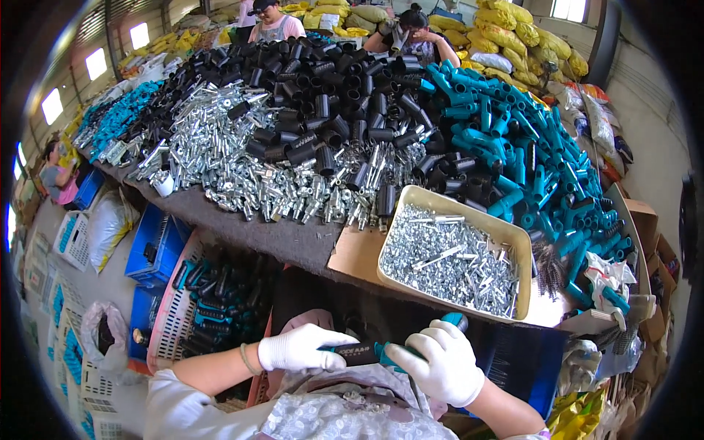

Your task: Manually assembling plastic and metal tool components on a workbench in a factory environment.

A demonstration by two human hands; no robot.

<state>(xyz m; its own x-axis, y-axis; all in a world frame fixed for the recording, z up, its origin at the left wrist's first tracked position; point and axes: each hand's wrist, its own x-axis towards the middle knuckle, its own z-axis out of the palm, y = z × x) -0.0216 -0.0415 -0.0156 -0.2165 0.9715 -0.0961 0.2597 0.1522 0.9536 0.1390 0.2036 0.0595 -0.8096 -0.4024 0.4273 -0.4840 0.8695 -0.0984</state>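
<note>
Both my hands wear white gloves and meet low in front of my lap. They hold one black-and-teal handle (358,355), a black tube with a teal part toward the right. My left hand (304,347) is closed round its left end. My right hand (441,364) wraps the teal part, and a rounded teal end (455,320) shows beyond its fingers. What lies under the palms is hidden. Just beyond my right hand, a cream tray (522,290) of small silvery metal parts stands on the table edge.
Heaped on the table (293,240) are silvery metal fittings (220,136), black tubes (323,103) and teal handles (528,147). Below left, a pink crate (167,323) holds black-and-teal handles, near blue bins (155,246). Across the table are people (275,26); yellow sacks (506,37) are stacked behind.
</note>
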